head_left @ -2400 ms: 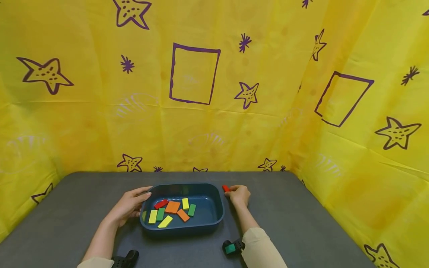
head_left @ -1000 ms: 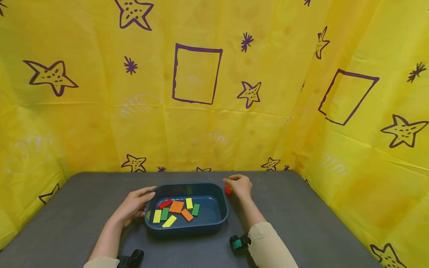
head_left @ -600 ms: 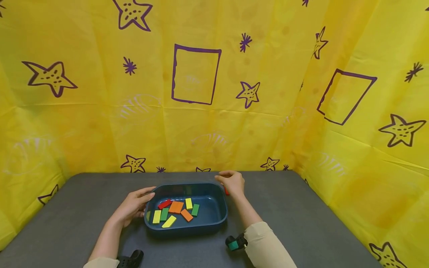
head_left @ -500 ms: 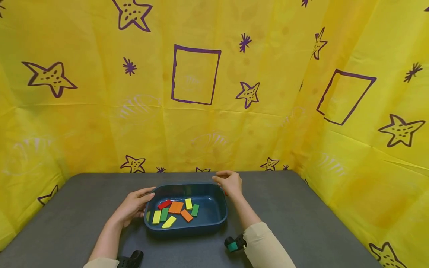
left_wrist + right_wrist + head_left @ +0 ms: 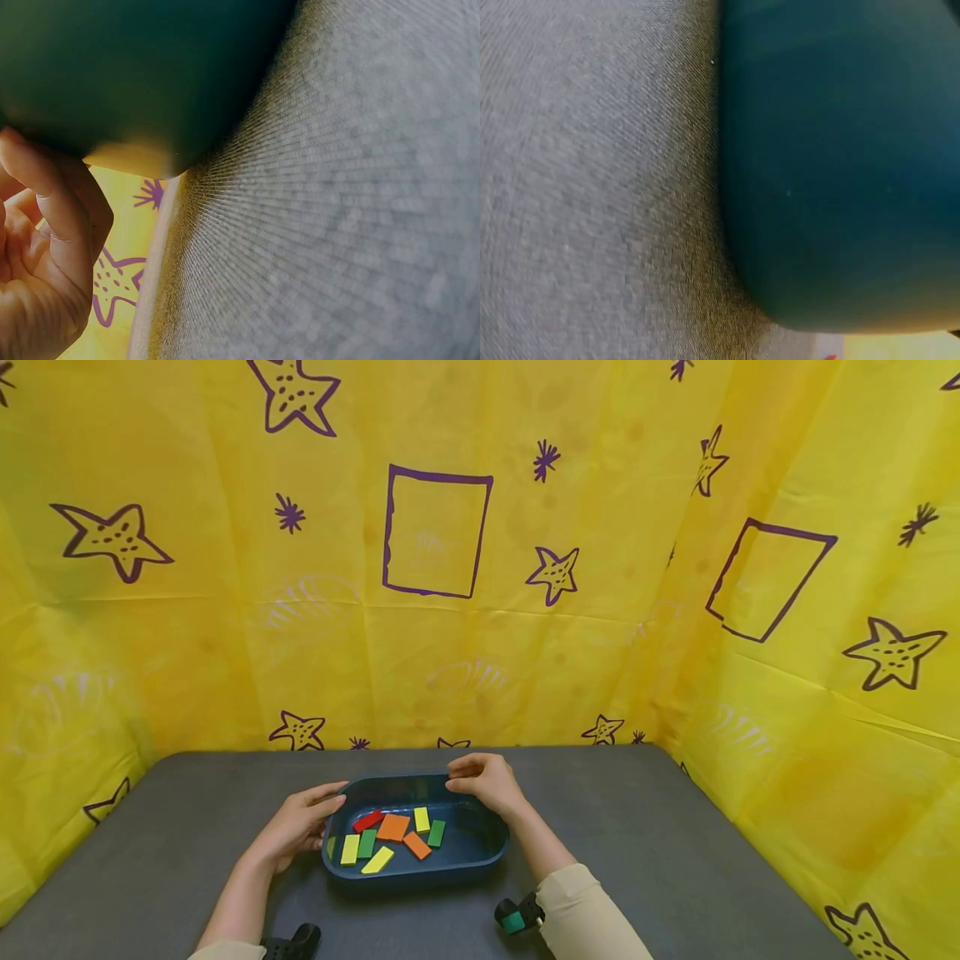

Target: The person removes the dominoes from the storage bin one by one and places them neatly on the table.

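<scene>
A dark blue plastic tray (image 5: 412, 875) sits on the table in the head view. Inside it lie several flat blocks: a red block (image 5: 367, 821), orange blocks (image 5: 393, 827), yellow blocks (image 5: 377, 860) and green blocks (image 5: 436, 833). My left hand (image 5: 296, 822) holds the tray's left end, thumb at the rim and fingers along the outside. Over the back right rim is my right hand (image 5: 491, 783), fingers bent, with nothing visible between thumb and fingertips. The red block to the tray's right is hidden behind that hand; a tiny red spot (image 5: 830, 358) shows in the right wrist view.
The dark grey table (image 5: 637, 852) carries the tray. Behind and to the right, a yellow cloth (image 5: 450, 652) with purple stars and fish hangs down to its edges. Black wrist mounts (image 5: 517, 917) are on both forearms.
My right hand let go of a red block on the table right of the tray, rose, and moved left over the tray's back right rim. My left hand stays on the tray.
</scene>
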The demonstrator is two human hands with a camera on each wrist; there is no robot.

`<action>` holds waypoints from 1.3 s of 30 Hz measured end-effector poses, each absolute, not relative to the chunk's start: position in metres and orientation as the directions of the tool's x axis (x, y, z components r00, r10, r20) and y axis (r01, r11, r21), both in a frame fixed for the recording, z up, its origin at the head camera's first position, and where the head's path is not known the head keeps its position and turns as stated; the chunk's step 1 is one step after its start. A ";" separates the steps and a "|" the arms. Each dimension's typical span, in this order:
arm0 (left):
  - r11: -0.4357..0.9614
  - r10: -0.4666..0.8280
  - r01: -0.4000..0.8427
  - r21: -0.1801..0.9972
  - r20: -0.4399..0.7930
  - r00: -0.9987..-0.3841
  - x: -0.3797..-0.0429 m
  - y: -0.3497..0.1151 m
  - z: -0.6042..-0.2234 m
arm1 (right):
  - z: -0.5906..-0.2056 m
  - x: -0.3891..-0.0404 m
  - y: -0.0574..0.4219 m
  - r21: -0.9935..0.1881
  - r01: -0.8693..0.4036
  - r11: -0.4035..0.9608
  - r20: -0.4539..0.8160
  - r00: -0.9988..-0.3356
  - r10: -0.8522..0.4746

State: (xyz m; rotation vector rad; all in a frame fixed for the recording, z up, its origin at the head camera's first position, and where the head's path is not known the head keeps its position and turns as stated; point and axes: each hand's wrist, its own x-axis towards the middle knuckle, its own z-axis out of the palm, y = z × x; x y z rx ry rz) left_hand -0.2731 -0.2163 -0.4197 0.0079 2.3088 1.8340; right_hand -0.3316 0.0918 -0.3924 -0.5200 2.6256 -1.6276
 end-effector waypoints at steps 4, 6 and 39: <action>0.237 0.126 -0.111 0.965 -0.143 -0.982 -0.274 -0.217 -0.421 | -0.393 -0.327 0.087 -0.888 -0.252 0.383 0.130 -0.939 -0.317; 0.239 0.125 -0.111 0.965 -0.144 -0.982 -0.274 -0.217 -0.422 | -0.395 -0.325 0.084 -0.897 -0.234 0.376 0.108 -0.939 -0.326; 0.232 0.107 -0.119 0.965 -0.147 -0.983 -0.271 -0.214 -0.418 | -0.410 -0.306 0.066 -0.782 -0.098 0.615 -0.082 -0.963 -0.258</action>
